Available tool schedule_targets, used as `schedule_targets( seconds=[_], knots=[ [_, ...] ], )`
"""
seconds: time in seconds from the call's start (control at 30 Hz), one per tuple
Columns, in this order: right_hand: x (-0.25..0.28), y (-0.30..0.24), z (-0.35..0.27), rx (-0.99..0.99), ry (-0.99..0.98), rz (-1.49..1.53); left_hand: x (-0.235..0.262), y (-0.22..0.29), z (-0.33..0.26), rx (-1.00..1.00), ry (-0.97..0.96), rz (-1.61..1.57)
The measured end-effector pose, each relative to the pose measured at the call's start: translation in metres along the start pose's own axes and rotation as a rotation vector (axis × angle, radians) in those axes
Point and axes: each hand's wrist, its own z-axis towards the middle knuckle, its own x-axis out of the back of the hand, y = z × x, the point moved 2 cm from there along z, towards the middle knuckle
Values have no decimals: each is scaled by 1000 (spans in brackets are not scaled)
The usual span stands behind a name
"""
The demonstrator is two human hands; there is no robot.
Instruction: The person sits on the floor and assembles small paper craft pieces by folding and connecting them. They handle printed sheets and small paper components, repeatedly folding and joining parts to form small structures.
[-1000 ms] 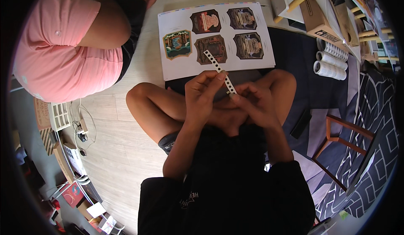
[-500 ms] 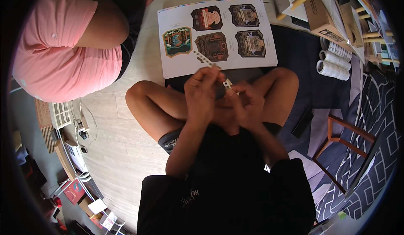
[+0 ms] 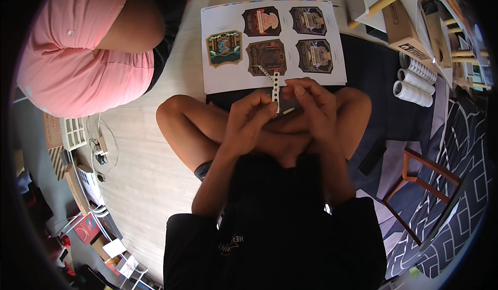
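Note:
My left hand (image 3: 251, 118) pinches the lower end of a narrow white strip (image 3: 276, 85) with a row of dark round spots. The strip stands nearly upright in the picture, over the near edge of a printed sheet (image 3: 223, 80). A thinner dotted strip (image 3: 265, 73) slants up and left from it; whether the two are joined I cannot tell. To the right, apart from the strip, my right hand (image 3: 315, 100) has its thumb and fingertips pressed together; what they hold, if anything, is too small to name. A small pale piece (image 3: 289, 111) shows between my hands, below the right fingertips.
The sheet bears several dark ornate label shapes and one green label (image 3: 224, 49). A person in a pink shirt (image 3: 98, 77) sits at the left. White rolls (image 3: 412, 93), a cardboard box (image 3: 404, 25) and a brown wooden frame (image 3: 425, 181) are on the right. Cables (image 3: 104, 145) lie at the left.
The strip in my left hand has swung from slanting up-left to nearly upright. My right hand has risen and moved away from the left. The small pale piece now shows separately between them.

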Motion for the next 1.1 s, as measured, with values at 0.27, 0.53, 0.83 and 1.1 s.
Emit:
schedule_targets(
  seconds=[0.27,0.53,0.83,1.1],
  knots=[
    [-1,-12,11,-68,-139,-22,0,-6,-3,-77,-86,127],
    [3,-3,6,-15,38,-6,6,-3,-9,-61,-13,105],
    [8,2,2,4,35,-52,9,-4,-9,85,-48,-65],
    [4,-3,-7,135,154,-240,6,-24,-9,-56,164,134]
  ],
)
